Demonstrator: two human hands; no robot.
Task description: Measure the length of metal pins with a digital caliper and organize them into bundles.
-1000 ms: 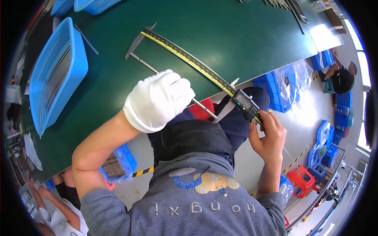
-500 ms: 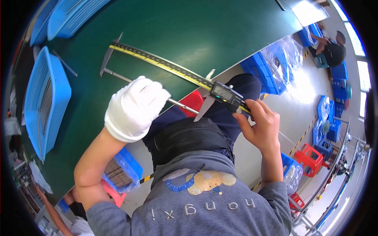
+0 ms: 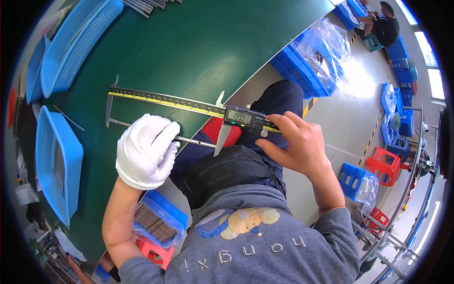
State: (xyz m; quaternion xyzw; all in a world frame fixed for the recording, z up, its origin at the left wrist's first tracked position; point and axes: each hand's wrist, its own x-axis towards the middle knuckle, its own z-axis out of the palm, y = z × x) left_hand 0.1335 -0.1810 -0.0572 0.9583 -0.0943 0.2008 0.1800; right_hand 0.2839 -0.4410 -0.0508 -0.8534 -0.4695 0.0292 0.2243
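Observation:
My left hand (image 3: 147, 151), in a white glove, is closed around the middle of a thin metal rod (image 3: 196, 141). Stretched along the rod is a long digital caliper (image 3: 168, 100) with a black and yellow scale. Its fixed jaw stands at the rod's left end and its sliding jaw at the right end; whether both touch cannot be made out. My bare right hand (image 3: 300, 142) pinches the caliper just right of its display, thumb below and fingers above. The glove hides the rod's middle.
The green table (image 3: 161, 57) carries a light blue basket (image 3: 71, 165) with rods at left, another basket (image 3: 82, 42) behind it, a loose rod (image 3: 69, 118) and several rods (image 3: 144, 5) at the far edge. Blue crates (image 3: 302, 64) stand right of the table. A person (image 3: 384, 27) sits far right.
The view has shifted. The caliper and rod appear farther left and flatter across the view, with the display facing up more plainly. Both hands keep their holds.

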